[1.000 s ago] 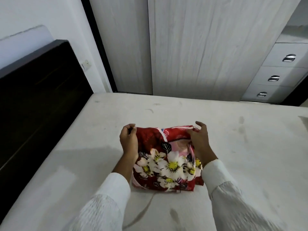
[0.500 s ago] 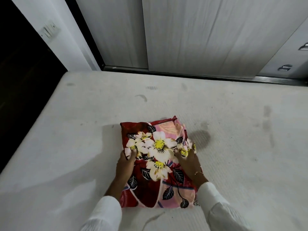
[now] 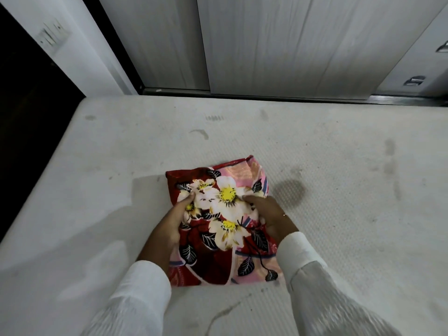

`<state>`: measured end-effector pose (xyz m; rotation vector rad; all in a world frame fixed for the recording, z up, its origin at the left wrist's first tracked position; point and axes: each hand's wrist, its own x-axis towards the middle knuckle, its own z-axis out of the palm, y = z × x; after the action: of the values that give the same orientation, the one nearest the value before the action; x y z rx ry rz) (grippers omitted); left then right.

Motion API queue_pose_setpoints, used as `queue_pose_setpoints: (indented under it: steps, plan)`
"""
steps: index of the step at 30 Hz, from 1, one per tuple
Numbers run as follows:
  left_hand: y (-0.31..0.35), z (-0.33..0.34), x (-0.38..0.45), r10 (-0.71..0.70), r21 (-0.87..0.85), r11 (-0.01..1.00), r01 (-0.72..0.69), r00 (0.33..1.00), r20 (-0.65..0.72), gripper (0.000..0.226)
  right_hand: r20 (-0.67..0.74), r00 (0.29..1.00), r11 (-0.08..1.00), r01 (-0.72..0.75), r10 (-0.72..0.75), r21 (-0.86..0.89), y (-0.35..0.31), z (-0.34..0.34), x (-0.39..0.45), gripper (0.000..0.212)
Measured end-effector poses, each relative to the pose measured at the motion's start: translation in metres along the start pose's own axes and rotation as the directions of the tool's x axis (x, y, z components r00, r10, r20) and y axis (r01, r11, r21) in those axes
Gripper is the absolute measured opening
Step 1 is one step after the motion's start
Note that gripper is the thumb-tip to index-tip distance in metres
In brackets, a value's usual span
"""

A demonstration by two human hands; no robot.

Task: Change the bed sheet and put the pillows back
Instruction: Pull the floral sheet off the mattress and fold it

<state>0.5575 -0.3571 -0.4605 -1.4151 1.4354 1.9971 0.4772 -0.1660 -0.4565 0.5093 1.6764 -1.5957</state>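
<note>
Your left hand point(image 3: 173, 220) and right hand point(image 3: 269, 214) grip the folded floral bed sheet point(image 3: 223, 229), fingers clamped on it, atop the bare mattress point(image 3: 339, 190); unfolding, spreading and pillows all remain.

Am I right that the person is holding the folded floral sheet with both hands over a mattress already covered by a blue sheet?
Not quite: the head view shows the mattress bare and white, with no blue sheet. Both the left hand and right hand do grip the folded floral sheet.
</note>
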Motion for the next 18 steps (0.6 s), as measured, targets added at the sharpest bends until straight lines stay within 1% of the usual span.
queue_pose_setpoints:
  steps: [2,3,5,7,9,10,12,13,14,15,16,17,18]
  plan:
    - [0.017,-0.002,-0.006,0.104,-0.082,0.991,-0.104,0.995,0.005,0.062,-0.008,0.992,0.989,0.127,-0.127,0.071,-0.023,0.002,-0.01,0.019]
    - [0.025,-0.003,-0.013,0.173,-0.111,0.979,-0.172,0.985,-0.005,0.058,-0.015,0.981,0.978,0.195,-0.194,0.075,-0.034,0.004,-0.015,0.022]
    - [0.038,-0.002,-0.03,0.314,-0.164,0.936,-0.313,0.949,-0.022,0.05,-0.022,0.95,0.945,0.312,-0.311,0.096,-0.048,0.005,-0.026,0.024]
    - [0.039,0.001,-0.049,0.44,-0.177,0.88,-0.441,0.897,-0.043,0.058,-0.044,0.916,0.911,0.402,-0.4,0.087,-0.051,0.0,-0.035,0.025]
    - [0.022,0.003,-0.064,0.501,-0.164,0.845,-0.509,0.861,-0.091,0.066,-0.046,0.894,0.89,0.449,-0.446,0.081,-0.038,-0.006,-0.053,0.027]
    - [0.006,0.003,-0.069,0.487,-0.155,0.851,-0.501,0.865,-0.119,0.064,-0.056,0.895,0.891,0.446,-0.442,0.084,-0.024,-0.009,-0.062,0.027]
    - [-0.035,0.0,-0.073,0.406,-0.072,0.903,-0.425,0.895,-0.184,0.048,-0.117,0.918,0.92,0.387,-0.38,0.052,0.012,-0.014,-0.075,0.02]
    - [-0.057,0.0,-0.076,0.354,-0.017,0.93,-0.367,0.908,-0.223,0.044,-0.175,0.935,0.949,0.315,-0.309,0.01,0.034,-0.017,-0.077,0.018]
    - [-0.078,-0.001,-0.076,0.304,0.026,0.951,-0.309,0.913,-0.274,0.044,-0.248,0.942,0.974,0.216,-0.226,-0.065,0.054,-0.019,-0.076,0.026]
    - [-0.097,-0.001,-0.076,0.258,0.05,0.966,-0.256,0.911,-0.323,0.046,-0.329,0.934,0.982,0.091,-0.141,-0.164,0.075,-0.021,-0.072,0.04]
    - [-0.112,0.0,-0.077,0.218,0.068,0.976,-0.208,0.903,-0.371,0.047,-0.407,0.911,0.969,-0.03,-0.074,-0.243,0.093,-0.022,-0.07,0.053]
    - [-0.121,0.0,-0.077,0.192,0.089,0.981,-0.17,0.89,-0.414,0.047,-0.474,0.88,0.95,-0.134,-0.017,-0.283,0.108,-0.024,-0.068,0.064]
    - [-0.129,0.001,-0.078,0.164,0.115,0.985,-0.126,0.883,-0.439,0.047,-0.521,0.854,0.939,-0.197,0.023,-0.282,0.122,-0.026,-0.065,0.07]
